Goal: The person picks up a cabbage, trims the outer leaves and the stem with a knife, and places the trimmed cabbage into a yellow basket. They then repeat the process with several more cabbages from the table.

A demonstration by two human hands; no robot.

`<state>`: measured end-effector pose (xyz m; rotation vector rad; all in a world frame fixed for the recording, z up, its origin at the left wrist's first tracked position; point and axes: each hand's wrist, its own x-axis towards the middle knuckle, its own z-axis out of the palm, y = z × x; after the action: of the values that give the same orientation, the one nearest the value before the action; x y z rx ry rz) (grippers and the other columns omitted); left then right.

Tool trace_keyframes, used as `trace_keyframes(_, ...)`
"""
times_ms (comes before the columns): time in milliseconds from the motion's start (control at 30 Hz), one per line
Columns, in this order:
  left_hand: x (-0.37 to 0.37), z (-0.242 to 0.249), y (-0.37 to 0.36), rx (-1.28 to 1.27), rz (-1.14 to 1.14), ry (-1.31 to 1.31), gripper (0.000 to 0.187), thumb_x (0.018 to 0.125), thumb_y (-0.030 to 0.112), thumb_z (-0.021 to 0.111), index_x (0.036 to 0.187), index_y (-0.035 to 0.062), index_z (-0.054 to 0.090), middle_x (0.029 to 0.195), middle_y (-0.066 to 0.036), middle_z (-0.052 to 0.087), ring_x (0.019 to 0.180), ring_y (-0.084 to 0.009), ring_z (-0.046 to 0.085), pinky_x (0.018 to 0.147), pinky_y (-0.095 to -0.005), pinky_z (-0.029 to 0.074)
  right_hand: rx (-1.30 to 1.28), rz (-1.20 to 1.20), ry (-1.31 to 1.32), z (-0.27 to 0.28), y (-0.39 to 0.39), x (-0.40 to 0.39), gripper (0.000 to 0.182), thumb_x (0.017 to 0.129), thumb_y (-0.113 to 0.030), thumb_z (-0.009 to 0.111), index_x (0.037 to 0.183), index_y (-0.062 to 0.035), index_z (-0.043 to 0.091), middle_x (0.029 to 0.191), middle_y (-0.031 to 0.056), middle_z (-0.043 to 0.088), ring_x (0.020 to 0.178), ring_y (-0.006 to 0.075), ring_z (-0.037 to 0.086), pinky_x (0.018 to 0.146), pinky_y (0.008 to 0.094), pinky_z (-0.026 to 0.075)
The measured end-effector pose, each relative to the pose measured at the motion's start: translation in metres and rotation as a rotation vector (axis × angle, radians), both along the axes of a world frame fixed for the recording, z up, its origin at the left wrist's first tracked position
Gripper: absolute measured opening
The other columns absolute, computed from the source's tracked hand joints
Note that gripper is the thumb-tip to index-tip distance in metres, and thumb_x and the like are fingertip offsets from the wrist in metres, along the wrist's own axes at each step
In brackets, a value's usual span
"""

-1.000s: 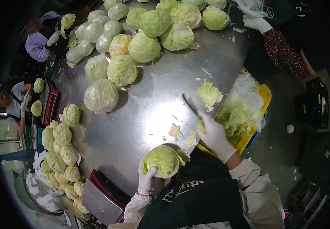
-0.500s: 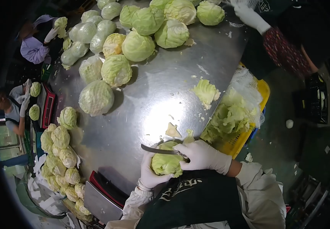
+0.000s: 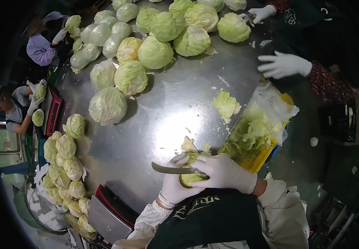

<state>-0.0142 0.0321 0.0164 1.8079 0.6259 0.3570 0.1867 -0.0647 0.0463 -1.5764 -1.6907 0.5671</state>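
Close to my body at the table's front edge, a green cabbage [image 3: 192, 179] is mostly hidden between my hands. My left hand [image 3: 176, 182], in a white glove, is wrapped around its left side. In my gloved right hand [image 3: 228, 173] is a knife [image 3: 169, 169] with a dark curved blade; the blade points left across the top of the cabbage and over my left fingers. The knife's handle is covered by my fingers. A pale cut piece of cabbage [image 3: 188, 145] lies on the table just beyond, beside small leaf scraps.
A yellow crate [image 3: 288, 99] of loose leaves stands at right, below a co-worker's white-gloved hand [image 3: 285, 65]. Cabbages [image 3: 156, 52], some wrapped, fill the far side. Small cabbages [image 3: 65, 146] are piled left, near a scale [image 3: 109, 220]. Two more people work at far left.
My hands have closed in around the cabbage, covering more of it. The co-worker's hands at upper right have moved apart, one reaching over the crate. The far-left worker has lifted a cabbage.
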Motion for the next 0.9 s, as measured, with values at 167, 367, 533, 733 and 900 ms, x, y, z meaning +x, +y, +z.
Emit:
trace_keyframes(167, -0.002, 0.006, 0.012, 0.140, -0.122, 0.122, 0.098, 0.061, 0.032, 0.095, 0.142, 0.0008, 0.051, 0.145, -0.025, 0.044, 0.137, -0.0408, 0.045, 0.114, -0.0475, 0.038, -0.304, -0.037, 0.495, -0.007, -0.005, 0.036, 0.021, 0.088, -0.021, 0.076, 0.091, -0.0026, 0.067, 0.069, 0.0031, 0.062, 0.063, 0.0106, 0.062, 0.055, 0.0266, 0.046)
trace_keyframes(367, -0.036, -0.004, 0.011, -0.108, -0.036, 0.049, 0.101, 0.064, 0.021, 0.091, 0.151, 0.0038, 0.041, 0.156, -0.022, 0.032, 0.145, -0.0375, 0.036, 0.120, -0.0463, 0.031, -0.389, -0.622, 0.756, -0.069, -0.030, 0.055, 0.020, 0.092, -0.018, 0.071, 0.085, 0.0002, 0.066, 0.064, -0.0035, 0.057, 0.056, 0.0054, 0.053, 0.054, 0.0243, 0.044)
trace_keyframes(533, -0.064, -0.004, -0.006, -0.593, 0.106, -0.060, 0.115, 0.067, 0.006, 0.086, 0.160, 0.0060, 0.017, 0.159, -0.021, 0.025, 0.147, -0.0329, 0.033, 0.121, -0.0449, 0.031, -0.334, -0.827, 0.718, -0.076, -0.047, 0.065, 0.032, 0.088, -0.020, 0.077, 0.108, 0.0019, 0.064, 0.078, -0.0012, 0.061, 0.069, 0.0062, 0.056, 0.062, 0.0240, 0.047)
trace_keyframes(733, -0.046, -0.009, -0.033, -0.554, 0.299, -0.162, 0.129, 0.067, 0.006, 0.092, 0.161, 0.0035, 0.003, 0.160, -0.021, 0.022, 0.146, -0.0307, 0.034, 0.118, -0.0438, 0.037, -0.318, -0.194, 0.619, -0.009, -0.035, -0.020, 0.060, 0.082, -0.025, 0.085, 0.128, -0.0003, 0.056, 0.086, 0.0025, 0.063, 0.072, 0.0120, 0.056, 0.066, 0.0251, 0.048)
trace_keyframes(900, -0.061, -0.030, -0.028, -0.585, 0.321, -0.152, 0.126, 0.066, 0.011, 0.095, 0.159, 0.0000, 0.010, 0.154, -0.023, 0.033, 0.144, -0.0301, 0.037, 0.115, -0.0439, 0.041, -0.240, -0.617, 0.607, -0.060, -0.033, -0.005, 0.016, 0.094, -0.015, 0.067, 0.094, 0.0004, 0.066, 0.072, 0.0091, 0.064, 0.061, 0.0133, 0.053, 0.060, 0.0294, 0.046)
